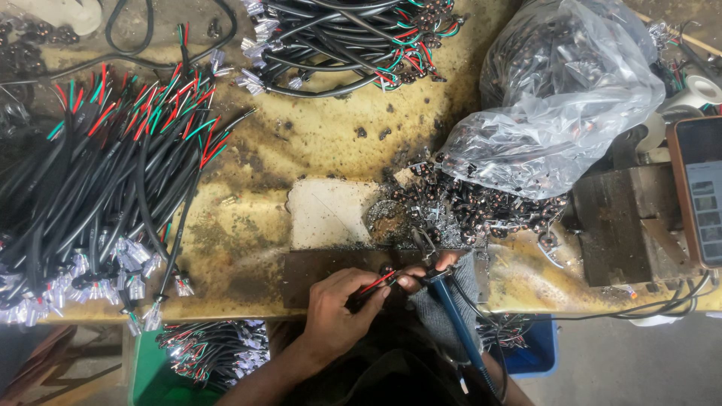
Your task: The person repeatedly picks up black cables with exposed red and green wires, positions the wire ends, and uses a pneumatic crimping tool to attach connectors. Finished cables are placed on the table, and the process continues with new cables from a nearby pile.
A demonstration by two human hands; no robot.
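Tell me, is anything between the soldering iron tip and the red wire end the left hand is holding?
Nothing visible is. The left hand pinches the red wire at the bench edge, and the blue-handled soldering iron in the right hand meets it directly. The heap of small parts lies farther back, apart from them.

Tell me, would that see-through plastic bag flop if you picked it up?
Probably, yes. The plastic bag looks thin and crinkled, so it should sag. It bulges with small dark parts, likely heavy, and its mouth lies open, so more might spill out.
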